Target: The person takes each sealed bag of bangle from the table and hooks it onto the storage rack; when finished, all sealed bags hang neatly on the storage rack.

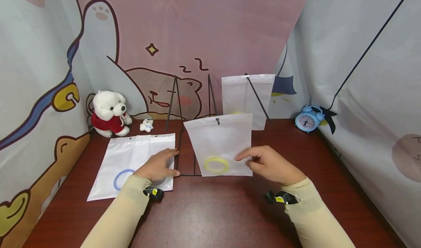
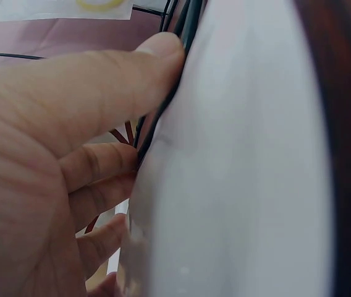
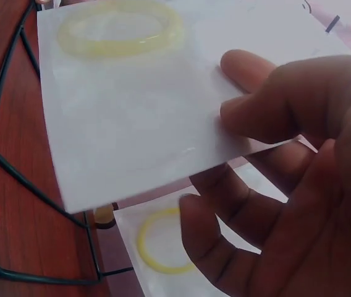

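Observation:
A black wire rack [image 1: 180, 138] with upright prongs stands mid-table. My left hand [image 1: 158, 164] lies over the right side of white zip bags [image 1: 131, 151], its spread thumb and fingertips touching the rack's left base wire. A blue ring shows through the top bag. From the rack's front hook hangs another white bag [image 1: 227, 134] with a yellow ring [image 1: 216, 165] inside, tilted slightly. My right hand [image 1: 271, 166] is at its right edge, index finger and thumb against its front face; in the right wrist view the other fingers [image 3: 200, 232] are bent below the edge.
Behind, one more white bag [image 1: 248, 98] hangs on a rear hook. A white plush dog [image 1: 110, 113] in red and a small toy dog [image 1: 146, 125] sit at the back left. A blue alarm clock [image 1: 308, 119] stands at the back right, near the curtain wall.

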Demonstrator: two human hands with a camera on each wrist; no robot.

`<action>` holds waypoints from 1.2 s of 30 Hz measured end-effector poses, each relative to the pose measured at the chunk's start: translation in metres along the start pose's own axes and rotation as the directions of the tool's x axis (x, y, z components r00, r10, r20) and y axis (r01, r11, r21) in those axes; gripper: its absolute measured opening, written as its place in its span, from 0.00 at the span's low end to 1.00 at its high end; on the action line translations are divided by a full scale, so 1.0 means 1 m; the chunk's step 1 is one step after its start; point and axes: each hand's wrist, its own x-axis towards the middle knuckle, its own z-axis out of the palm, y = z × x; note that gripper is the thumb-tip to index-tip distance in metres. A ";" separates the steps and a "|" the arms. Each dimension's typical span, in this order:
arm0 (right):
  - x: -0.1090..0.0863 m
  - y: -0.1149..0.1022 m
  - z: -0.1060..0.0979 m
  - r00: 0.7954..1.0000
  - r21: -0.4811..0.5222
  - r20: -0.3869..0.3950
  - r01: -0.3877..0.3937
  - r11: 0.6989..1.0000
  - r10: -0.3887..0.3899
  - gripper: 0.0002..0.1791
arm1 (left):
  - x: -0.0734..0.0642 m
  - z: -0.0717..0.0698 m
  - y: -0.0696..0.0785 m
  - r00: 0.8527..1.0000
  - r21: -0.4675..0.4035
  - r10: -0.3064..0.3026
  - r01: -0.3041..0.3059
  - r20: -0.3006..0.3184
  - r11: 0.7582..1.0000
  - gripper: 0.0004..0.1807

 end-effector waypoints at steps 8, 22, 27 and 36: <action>0.000 0.001 -0.001 0.999 0.004 -0.045 -0.007 1.000 0.007 0.24 | 0.000 0.001 -0.001 1.000 0.000 -0.006 0.006 0.005 1.000 0.46; 0.001 0.005 -0.001 0.995 0.013 -0.090 -0.037 0.999 0.038 0.31 | -0.001 -0.002 0.002 1.000 0.006 0.015 -0.015 -0.010 1.000 0.46; 0.002 0.008 0.000 0.994 0.011 -0.110 -0.027 1.000 0.028 0.32 | -0.002 -0.002 0.003 1.000 -0.004 0.010 -0.010 -0.006 1.000 0.46; 0.003 0.010 0.001 0.994 0.036 -0.105 -0.035 0.999 0.039 0.24 | -0.002 -0.002 0.002 1.000 0.001 0.012 -0.012 -0.003 1.000 0.46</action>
